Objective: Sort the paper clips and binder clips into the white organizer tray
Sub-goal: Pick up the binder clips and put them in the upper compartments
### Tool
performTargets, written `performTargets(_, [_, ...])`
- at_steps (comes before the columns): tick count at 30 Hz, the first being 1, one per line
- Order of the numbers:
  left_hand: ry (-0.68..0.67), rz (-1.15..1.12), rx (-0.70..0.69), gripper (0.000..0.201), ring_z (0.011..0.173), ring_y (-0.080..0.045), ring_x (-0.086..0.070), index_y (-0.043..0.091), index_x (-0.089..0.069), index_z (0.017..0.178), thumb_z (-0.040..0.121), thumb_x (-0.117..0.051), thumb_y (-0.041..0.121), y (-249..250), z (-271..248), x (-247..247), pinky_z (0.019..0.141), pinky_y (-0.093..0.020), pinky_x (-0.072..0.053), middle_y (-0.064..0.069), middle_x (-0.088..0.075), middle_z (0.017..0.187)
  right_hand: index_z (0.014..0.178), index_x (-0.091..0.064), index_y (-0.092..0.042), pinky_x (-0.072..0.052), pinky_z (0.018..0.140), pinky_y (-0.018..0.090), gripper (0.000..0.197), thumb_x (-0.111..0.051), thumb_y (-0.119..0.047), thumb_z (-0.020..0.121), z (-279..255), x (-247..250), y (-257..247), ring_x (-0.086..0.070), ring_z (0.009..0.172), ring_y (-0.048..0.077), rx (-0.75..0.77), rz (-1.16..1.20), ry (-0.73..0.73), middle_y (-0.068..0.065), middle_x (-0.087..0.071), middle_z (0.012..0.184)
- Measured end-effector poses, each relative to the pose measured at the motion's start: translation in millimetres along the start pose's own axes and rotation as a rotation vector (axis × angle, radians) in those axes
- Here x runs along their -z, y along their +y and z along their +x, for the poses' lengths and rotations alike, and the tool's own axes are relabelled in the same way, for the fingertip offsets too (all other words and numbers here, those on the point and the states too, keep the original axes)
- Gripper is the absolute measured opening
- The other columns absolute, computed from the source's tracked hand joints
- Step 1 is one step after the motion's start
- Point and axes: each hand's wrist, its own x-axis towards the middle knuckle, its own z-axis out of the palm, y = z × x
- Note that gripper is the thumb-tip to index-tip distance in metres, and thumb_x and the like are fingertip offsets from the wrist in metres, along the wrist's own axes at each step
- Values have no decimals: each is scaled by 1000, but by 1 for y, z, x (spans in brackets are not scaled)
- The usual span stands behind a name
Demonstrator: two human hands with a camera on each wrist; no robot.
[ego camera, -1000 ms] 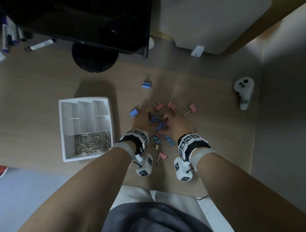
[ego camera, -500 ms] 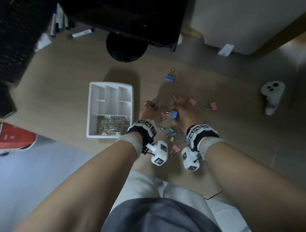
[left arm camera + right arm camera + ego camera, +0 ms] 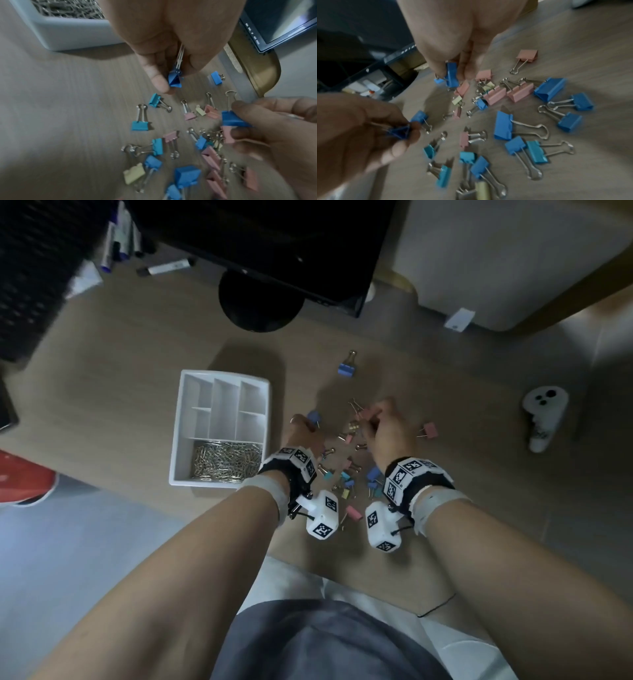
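Both pinching blue binder clips: left hand [image 3: 171, 44] nearer, just right of white organizer tray [image 3: 260, 419]; right hand [image 3: 462, 40] farther, possibly second clip.

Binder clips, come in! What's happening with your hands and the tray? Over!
Left hand pinches a small blue binder clip; right hand pinches another blue binder clip. White plastic organizer tray holds silver paper clips only. Nothing blocking.
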Motion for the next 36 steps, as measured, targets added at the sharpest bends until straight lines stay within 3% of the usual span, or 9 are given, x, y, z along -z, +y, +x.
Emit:
performTargets(4, [-203,-252,199,15,45,-21,-56,10,-54,108,97,-44,13,26,-2,-10,45,-26,-49,-10,-56,66,100,-60,-16,-58,77,36,25,-76,-28,85,14,1,-6,-69,77,17,-29,163,-85,-9,-67,81])
performTargets(8, [-311,-454,205,43,66,-19,-65,18,-70,101,89,-50,54,31,-1,-12,65,-32,-57,-4,-72,83,92,-70,-23,-55,75,21,19,-81,-30,78,15,3,-22,-69,76,5,19,323,-224,-12,-71,79])
performTargets(10, [-306,-505,196,37,62,-18,-66,12,-71,90,93,-53,44,29,3,-12,69,-36,-58,-5,-72,75,89,-73,-23,-53,71,20,10,-74,-30,82,19,4,-21,-68,74,4,-12,312,-126,-13,-70,75])
performTargets(13, [-262,-664,259,36,40,-18,-53,9,-55,57,93,-53,13,30,9,-9,60,-37,-48,-6,-56,52,87,-72,-22,-59,71,34,13,-65,-32,85,28,6,-2,-70,72,12,-67,264,73,-9,-72,76])
performTargets(15, [-205,-678,277,40,41,-19,-45,9,-48,51,90,-54,5,27,14,-6,58,-33,-43,-6,-46,49,92,-70,-25,-60,74,36,11,-67,-35,88,36,5,12,-70,77,13,-117,163,70,-9,-73,83])
performTargets(20, [-189,-672,291,26,56,-22,-49,7,-46,68,94,-48,3,26,18,9,56,-33,-46,-16,-54,69,119,-61,-28,-49,91,41,43,-72,-45,81,47,-15,24,-55,111,30,-48,-215,-159,7,-61,117])
performTargets(26, [-253,-719,329,18,57,-19,-44,7,-50,85,93,-42,-6,23,31,26,49,-26,-45,-17,-49,76,105,-63,-20,-42,77,34,20,-62,-26,85,50,-36,9,-56,105,31,-218,-316,-106,7,-66,106])
performTargets(31, [-279,-618,359,21,59,-23,-55,9,-48,70,91,-47,13,26,34,21,52,-26,-46,-12,-55,73,97,-68,-22,-52,73,28,21,-63,-39,86,42,-15,0,-63,80,12,-149,18,-81,-11,-68,82])
performTargets(36, [-390,-827,345,52,89,-26,-69,8,-67,112,91,-48,52,40,29,2,75,-38,-57,-13,-72,103,94,-73,-25,-61,72,44,29,-83,-44,74,32,7,-34,-73,71,23,-150,453,-270,-9,-74,83])
